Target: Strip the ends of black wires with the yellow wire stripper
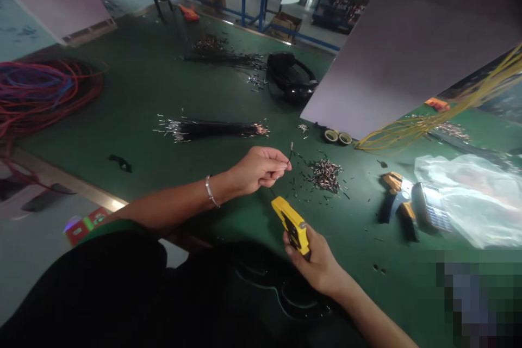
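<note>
Between its thumb and fingertips, my left hand [267, 167] pinches a thin black wire [290, 155] whose pale tip points up. My right hand [316, 263] is wrapped round a yellow-and-black hand tool [290, 223], its head just below my left hand. Right of the pinched wire lies a pile of small dark and copper-coloured pieces [325, 175]. Beyond my left hand, a bundle of black wires [216, 129] rests flat, with silvery ends at the left and copper-coloured ends at the right.
The green table [134, 87] bears coiled red and blue cables [41, 87], a black headset-like object [290, 77], two tape rolls [337, 137], an orange-handled tool [402, 196], a keypad phone [433, 206], a plastic bag [477, 196] and yellow wires [448, 109]. A grey panel [408, 43] slants across the right.
</note>
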Motion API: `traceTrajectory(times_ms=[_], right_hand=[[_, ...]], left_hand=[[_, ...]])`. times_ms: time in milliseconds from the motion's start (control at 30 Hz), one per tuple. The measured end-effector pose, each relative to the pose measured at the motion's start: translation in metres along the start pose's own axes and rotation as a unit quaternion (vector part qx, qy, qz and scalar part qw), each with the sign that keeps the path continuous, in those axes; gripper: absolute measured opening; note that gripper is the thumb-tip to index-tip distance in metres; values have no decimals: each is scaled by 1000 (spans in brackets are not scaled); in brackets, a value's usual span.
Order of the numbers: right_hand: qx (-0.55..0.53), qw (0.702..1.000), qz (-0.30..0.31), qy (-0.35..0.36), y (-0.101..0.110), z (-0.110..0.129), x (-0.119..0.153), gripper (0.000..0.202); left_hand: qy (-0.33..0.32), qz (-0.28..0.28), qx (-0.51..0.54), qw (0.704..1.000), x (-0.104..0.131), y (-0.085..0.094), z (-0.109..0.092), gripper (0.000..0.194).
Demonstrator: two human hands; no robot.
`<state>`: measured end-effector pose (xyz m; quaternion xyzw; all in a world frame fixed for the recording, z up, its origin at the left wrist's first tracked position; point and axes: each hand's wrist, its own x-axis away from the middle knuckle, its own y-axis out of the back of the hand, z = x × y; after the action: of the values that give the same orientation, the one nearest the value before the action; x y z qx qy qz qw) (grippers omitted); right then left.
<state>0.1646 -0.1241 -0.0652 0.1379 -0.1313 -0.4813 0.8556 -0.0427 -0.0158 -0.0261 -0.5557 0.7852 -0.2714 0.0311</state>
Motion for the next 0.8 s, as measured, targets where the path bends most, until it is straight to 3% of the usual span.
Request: traceTrajectory(times_ms=[100, 267, 533, 800], right_hand=[[59, 998, -17, 28, -3, 3, 1, 8], [49, 999, -11, 6, 0, 2, -2, 5], [-54, 997, 3, -48, 3, 2, -11, 10], [-213, 974, 25, -71, 1, -12, -13, 17]], left_hand=[[-8, -14, -10, 1000, 0, -2, 2, 10], [-20, -18, -23, 999, 2, -3, -4, 11], [-27, -7, -16, 999, -5, 4, -6, 9], [-28, -16, -29, 999, -17, 11, 5, 8]])
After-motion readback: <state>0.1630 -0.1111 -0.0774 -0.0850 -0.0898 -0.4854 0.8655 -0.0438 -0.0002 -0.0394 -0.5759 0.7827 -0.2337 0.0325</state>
